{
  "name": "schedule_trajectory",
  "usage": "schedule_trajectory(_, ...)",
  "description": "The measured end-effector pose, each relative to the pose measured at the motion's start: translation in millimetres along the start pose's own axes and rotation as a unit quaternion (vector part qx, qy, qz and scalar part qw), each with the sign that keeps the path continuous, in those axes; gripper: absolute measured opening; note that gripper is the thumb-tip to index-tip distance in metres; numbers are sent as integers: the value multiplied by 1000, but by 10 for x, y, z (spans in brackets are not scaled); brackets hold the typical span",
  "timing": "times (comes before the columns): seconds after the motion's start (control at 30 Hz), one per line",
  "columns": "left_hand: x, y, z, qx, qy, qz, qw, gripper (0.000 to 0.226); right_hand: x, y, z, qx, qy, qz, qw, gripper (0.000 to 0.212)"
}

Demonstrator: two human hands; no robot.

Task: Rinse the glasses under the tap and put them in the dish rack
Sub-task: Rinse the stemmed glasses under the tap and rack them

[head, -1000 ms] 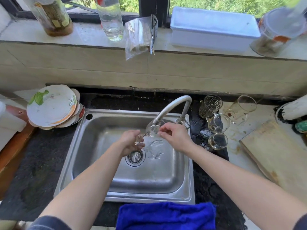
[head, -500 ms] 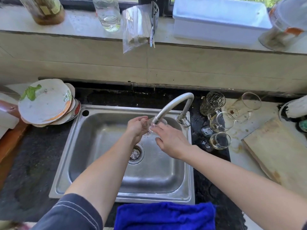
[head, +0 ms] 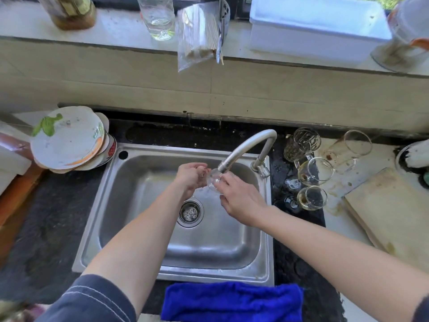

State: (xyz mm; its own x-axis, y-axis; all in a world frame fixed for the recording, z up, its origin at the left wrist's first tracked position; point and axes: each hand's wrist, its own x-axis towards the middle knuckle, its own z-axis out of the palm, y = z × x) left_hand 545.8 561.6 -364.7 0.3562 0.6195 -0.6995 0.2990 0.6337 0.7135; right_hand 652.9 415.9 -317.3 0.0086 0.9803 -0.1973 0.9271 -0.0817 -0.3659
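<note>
A small clear glass point(head: 214, 178) is held right under the spout of the curved metal tap point(head: 246, 147), over the steel sink point(head: 130, 205). My right hand point(head: 241, 201) grips the glass from the right and below. My left hand point(head: 191, 176) has its fingers curled at the glass's left side, touching it. Water splashes below the glass. Several other glasses wait on the counter right of the tap: a ribbed mug point(head: 301, 144), two round mugs point(head: 315, 170) point(head: 312, 197), a tall tumbler point(head: 350, 147) lying tilted, and small upturned glasses point(head: 292, 183). No dish rack is in view.
A stack of dirty plates point(head: 67, 138) sits left of the sink. A blue cloth point(head: 232, 303) lies over the front counter edge. A wooden cutting board point(head: 392, 210) is at right. The windowsill holds a bottle, a glass point(head: 159, 17), a plastic bag and a white box point(head: 318, 26).
Both hands lifted the glass from low in the sink up to the spout. The left hand moved up to the glass's left side; the right hand shifted beneath it.
</note>
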Motion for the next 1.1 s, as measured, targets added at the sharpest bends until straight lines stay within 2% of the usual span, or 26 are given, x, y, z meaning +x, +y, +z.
schedule_trajectory(0.13, 50, 74, -173, 50, -3, -8, 999, 23, -87, 82, 32, -8, 26, -93, 995, 43)
schedule_trajectory(0.23, -14, 67, -98, 54, -34, -21, 998, 21, 29, 101, 28, -4, 102, -42, 994, 31)
schedule_trajectory(0.3, -21, 40, -61, -17, -38, -14, 999, 22, 145, -7, -16, 85, 124, 12, 989, 24)
schedule_trajectory(0.37, -9, -30, -60, -97, -45, -8, 994, 18, 238, -101, -74, 177, 162, 83, 967, 21)
schedule_trajectory(0.43, -6, -105, -41, -117, -23, -4, 993, 9, 253, -158, -75, 202, 164, 116, 959, 22)
schedule_trajectory(0.53, 30, -127, -92, -42, 28, 2, 999, 18, 59, -100, 5, 141, 75, 0, 987, 26)
schedule_trajectory(0.6, 55, -113, -165, 5, 19, -1, 1000, 16, -37, 36, 34, 49, 62, -80, 994, 31)
schedule_trajectory(0.77, 47, -131, -210, 85, -53, -51, 994, 14, 18, 22, 17, -14, 83, -117, 990, 31)
schedule_trajectory(0.83, 62, -124, -298, 136, -49, -68, 987, 17, -35, 104, 19, -40, 90, -158, 983, 29)
schedule_trajectory(0.93, 12, -122, -260, 177, -70, -94, 977, 22, 43, 63, -25, -58, 92, -126, 986, 40)
schedule_trajectory(1.1, -11, -67, -345, 217, -74, -122, 966, 20, -16, 157, -17, -57, 63, -160, 983, 32)
